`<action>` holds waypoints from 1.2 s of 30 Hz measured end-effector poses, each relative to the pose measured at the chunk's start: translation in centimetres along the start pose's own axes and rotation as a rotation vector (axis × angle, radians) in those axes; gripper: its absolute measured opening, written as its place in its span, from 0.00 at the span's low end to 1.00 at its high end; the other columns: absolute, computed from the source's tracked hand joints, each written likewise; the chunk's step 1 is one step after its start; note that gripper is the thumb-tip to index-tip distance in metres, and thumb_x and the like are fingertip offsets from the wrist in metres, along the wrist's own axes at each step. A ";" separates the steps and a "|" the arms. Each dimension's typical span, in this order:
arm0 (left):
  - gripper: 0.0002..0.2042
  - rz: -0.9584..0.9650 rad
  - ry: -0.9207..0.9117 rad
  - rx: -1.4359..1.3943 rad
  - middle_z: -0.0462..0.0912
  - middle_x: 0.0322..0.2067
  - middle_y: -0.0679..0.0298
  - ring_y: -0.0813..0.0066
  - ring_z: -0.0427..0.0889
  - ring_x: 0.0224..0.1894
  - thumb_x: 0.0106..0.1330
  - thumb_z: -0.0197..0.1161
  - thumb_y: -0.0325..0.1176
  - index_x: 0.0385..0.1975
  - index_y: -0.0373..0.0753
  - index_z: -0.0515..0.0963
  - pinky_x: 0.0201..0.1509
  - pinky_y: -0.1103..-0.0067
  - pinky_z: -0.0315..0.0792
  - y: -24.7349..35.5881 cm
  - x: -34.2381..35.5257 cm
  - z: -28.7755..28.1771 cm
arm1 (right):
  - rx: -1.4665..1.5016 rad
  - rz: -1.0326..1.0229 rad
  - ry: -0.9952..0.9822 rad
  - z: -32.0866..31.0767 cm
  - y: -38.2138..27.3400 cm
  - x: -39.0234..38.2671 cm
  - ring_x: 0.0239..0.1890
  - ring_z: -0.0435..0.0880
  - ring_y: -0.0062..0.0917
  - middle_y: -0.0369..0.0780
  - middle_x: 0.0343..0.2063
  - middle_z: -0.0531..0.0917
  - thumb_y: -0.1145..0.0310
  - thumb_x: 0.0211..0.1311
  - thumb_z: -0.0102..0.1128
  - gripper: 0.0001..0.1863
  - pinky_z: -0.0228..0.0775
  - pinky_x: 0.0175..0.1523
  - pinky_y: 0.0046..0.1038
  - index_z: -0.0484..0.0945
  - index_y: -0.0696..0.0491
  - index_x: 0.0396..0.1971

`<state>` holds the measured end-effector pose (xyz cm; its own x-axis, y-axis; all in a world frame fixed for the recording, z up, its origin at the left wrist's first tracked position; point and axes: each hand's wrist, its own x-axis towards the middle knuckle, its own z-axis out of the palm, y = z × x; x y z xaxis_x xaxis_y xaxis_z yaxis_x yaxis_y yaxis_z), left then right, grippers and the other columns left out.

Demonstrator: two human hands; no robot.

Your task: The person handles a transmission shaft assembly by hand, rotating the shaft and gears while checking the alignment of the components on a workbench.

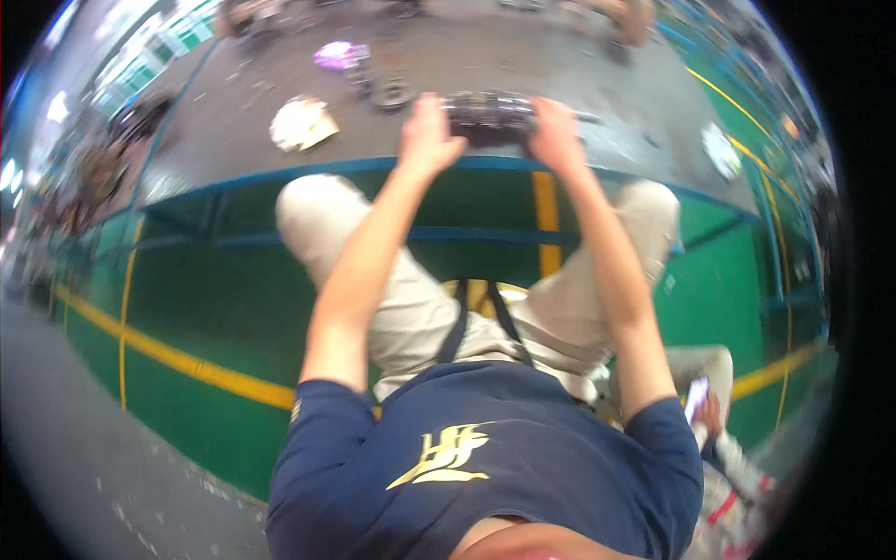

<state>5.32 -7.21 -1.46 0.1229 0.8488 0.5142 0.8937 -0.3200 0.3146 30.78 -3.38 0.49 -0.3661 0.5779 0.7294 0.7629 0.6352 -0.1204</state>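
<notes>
The dark, ribbed cylindrical part [490,110] lies near the table's near edge, in front of the seated person, its long axis running left to right, almost parallel to that edge. A thin rod shows beyond the right hand [555,133], pointing right. The left hand [430,138] grips the part's left end, its thumb reaching right along the near side; the right hand closes on the other end. Whether the part touches the table or sits just above it, I cannot tell.

The tabletop [219,140] is dark and scuffed, framed by a blue edge [495,162]. Left of the left hand are a dark ring [393,93], a crumpled cream cloth [302,125] and, farther off, a purple object [338,56] — too blurred to name. A pale bundle [721,151] lies at the right edge. Below is a green floor [215,308] with yellow lines [201,373]; at near right, another person's hand [712,415] holds a phone [696,398].

Dark tabletop stretches between cloth and left hand, and between right hand and bundle — the near edge runs just beneath both wrists.
</notes>
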 end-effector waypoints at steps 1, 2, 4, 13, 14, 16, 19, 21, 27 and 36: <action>0.40 0.016 -0.005 0.024 0.62 0.61 0.38 0.46 0.62 0.65 0.47 0.68 0.42 0.59 0.25 0.63 0.69 0.64 0.60 -0.4 -0.1 0.0 | 0.022 0.014 0.027 0.3 -0.2 -0.1 0.46 0.79 0.49 0.53 0.40 0.81 0.79 0.43 0.55 0.21 0.69 0.54 0.44 0.77 0.61 0.43; 0.41 0.018 -0.024 0.006 0.62 0.62 0.38 0.46 0.61 0.66 0.48 0.67 0.42 0.60 0.24 0.62 0.70 0.64 0.59 -0.8 -0.1 0.1 | 0.013 0.025 0.048 0.8 0.1 -0.4 0.49 0.77 0.47 0.51 0.43 0.80 0.78 0.44 0.56 0.22 0.67 0.57 0.42 0.77 0.60 0.45; 0.42 -0.024 -0.063 -0.044 0.59 0.64 0.37 0.45 0.58 0.68 0.49 0.65 0.42 0.63 0.24 0.59 0.72 0.65 0.55 -1.9 0.0 0.2 | -0.044 0.056 -0.050 1.2 -0.3 -0.7 0.53 0.74 0.44 0.48 0.46 0.79 0.76 0.45 0.56 0.24 0.62 0.61 0.41 0.75 0.58 0.49; 0.44 0.001 -0.193 -0.022 0.53 0.69 0.44 0.49 0.52 0.72 0.54 0.64 0.42 0.68 0.28 0.50 0.73 0.63 0.49 -1.7 2.6 1.4 | -0.229 0.194 -0.339 0.6 2.0 -0.6 0.56 0.72 0.41 0.46 0.47 0.77 0.68 0.47 0.57 0.26 0.56 0.63 0.41 0.73 0.53 0.51; 0.43 -0.006 -0.185 -0.026 0.56 0.68 0.43 0.49 0.53 0.71 0.54 0.64 0.42 0.67 0.28 0.52 0.73 0.63 0.50 -2.1 2.6 1.5 | -0.251 0.187 -0.331 0.6 1.5 -0.1 0.55 0.72 0.42 0.46 0.47 0.77 0.68 0.47 0.57 0.26 0.55 0.63 0.43 0.74 0.53 0.51; 0.38 0.059 -0.141 0.031 0.67 0.60 0.44 0.49 0.64 0.64 0.52 0.65 0.41 0.61 0.27 0.61 0.67 0.62 0.59 -3.5 2.2 0.8 | -0.218 0.205 -0.502 -0.4 -0.8 1.4 0.59 0.69 0.42 0.46 0.51 0.76 0.70 0.47 0.56 0.30 0.52 0.66 0.44 0.71 0.53 0.56; 0.36 -0.042 -0.173 -0.008 0.68 0.57 0.46 0.50 0.66 0.61 0.50 0.65 0.40 0.59 0.28 0.65 0.66 0.63 0.61 -2.0 2.4 0.0 | -0.152 0.133 -0.316 1.1 0.9 -0.4 0.56 0.71 0.43 0.46 0.47 0.77 0.70 0.49 0.56 0.26 0.45 0.69 0.51 0.73 0.52 0.53; 0.36 -0.048 -0.114 0.009 0.68 0.56 0.47 0.50 0.65 0.61 0.49 0.65 0.40 0.59 0.29 0.65 0.66 0.62 0.61 -1.3 2.0 -0.2 | -0.170 0.145 -0.302 1.0 0.5 -0.3 0.56 0.70 0.43 0.46 0.47 0.77 0.71 0.49 0.55 0.26 0.45 0.69 0.52 0.73 0.53 0.53; 0.39 -0.079 -0.147 0.103 0.66 0.56 0.48 0.49 0.62 0.62 0.48 0.65 0.41 0.61 0.29 0.62 0.67 0.59 0.57 -0.4 1.2 -0.4 | -0.179 0.168 -0.270 0.6 -0.6 -0.9 0.56 0.70 0.41 0.46 0.46 0.76 0.73 0.46 0.57 0.26 0.44 0.70 0.53 0.73 0.55 0.51; 0.45 -0.119 -0.176 -0.007 0.56 0.68 0.49 0.52 0.51 0.72 0.51 0.65 0.45 0.68 0.33 0.53 0.73 0.61 0.48 -0.7 1.4 -0.2 | -0.162 0.118 -0.185 0.9 -0.5 -1.1 0.66 0.62 0.42 0.50 0.58 0.72 0.74 0.46 0.56 0.34 0.42 0.73 0.45 0.66 0.62 0.59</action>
<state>4.80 -5.85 -0.76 0.0907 0.9411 0.3257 0.9035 -0.2153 0.3706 30.28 -3.89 -0.86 -0.3497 0.7362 0.5795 0.8757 0.4766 -0.0771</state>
